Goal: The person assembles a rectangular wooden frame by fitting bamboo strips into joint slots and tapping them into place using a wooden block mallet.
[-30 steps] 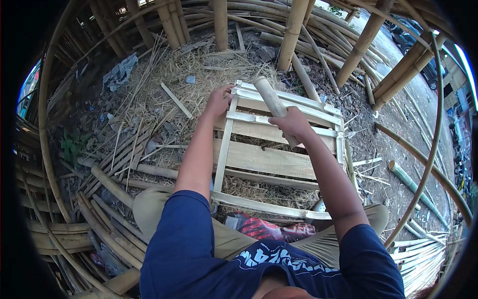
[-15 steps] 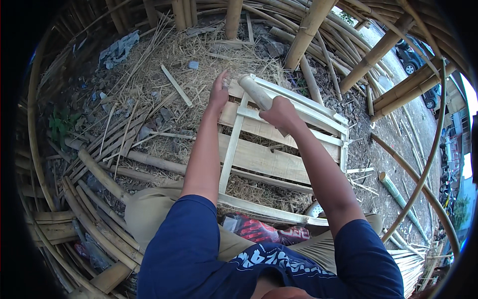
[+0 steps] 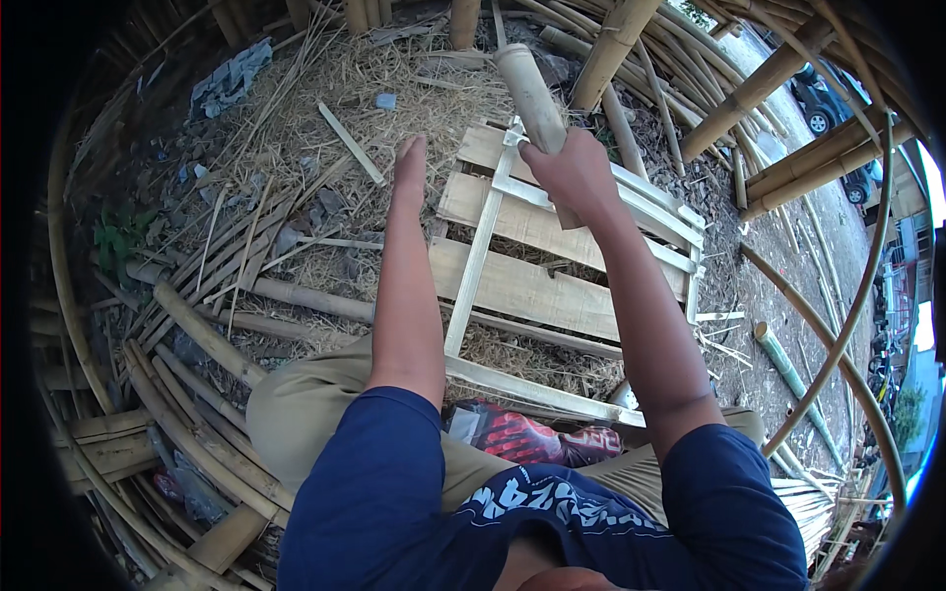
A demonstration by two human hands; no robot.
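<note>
My right hand (image 3: 574,177) is wrapped round the lower part of a short, thick bamboo piece (image 3: 532,94), its top end raised and leaning left. Beneath it lies a pale slatted frame (image 3: 471,266) of split bamboo strips and wide flat boards (image 3: 522,288). The bamboo piece overlaps the frame's far side; whether they touch I cannot tell. Left of the frame's far corner, my left hand (image 3: 410,169) is held apart from it, seen edge-on. Its fingers are mostly hidden, and nothing shows in it.
Straw and shavings (image 3: 296,148) cover the ground. Bamboo posts (image 3: 613,54) and stacked poles stand at the far side. Cut bamboo lengths (image 3: 202,330) lie at the left. A curved pole (image 3: 833,340) crosses the right. A red and black bag (image 3: 522,433) lies by my legs.
My right hand has lifted the bamboo piece up and away from the frame. My left hand has moved left, off the frame's left edge. The whole view has shifted slightly.
</note>
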